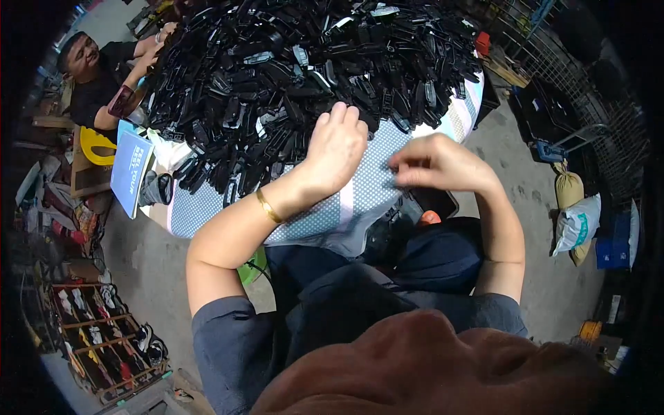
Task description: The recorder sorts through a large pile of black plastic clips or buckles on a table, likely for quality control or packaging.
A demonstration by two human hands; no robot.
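A big heap of small black plastic parts (277,83), long and narrow with some shiny pieces among them, covers most of the table. At its near edge is my left hand (337,145), fingers curled over and the back of the hand toward me. Its fingertips are turned away, so whatever it grips is hidden. My right hand (436,164) hovers over the near right part of the patterned tablecloth (366,166), thumb and fingers bent toward each other. Something dark and blurred shows at its fingertips, too unclear to name. A gold bracelet (268,206) circles my left wrist.
A co-worker (93,83) sits at the far left, hands at the heap. A blue booklet or box (131,169) stands at the table's left edge. Below the near edge, dark parts fill a container (387,232) by my legs. White sacks (579,225) stand on the right.
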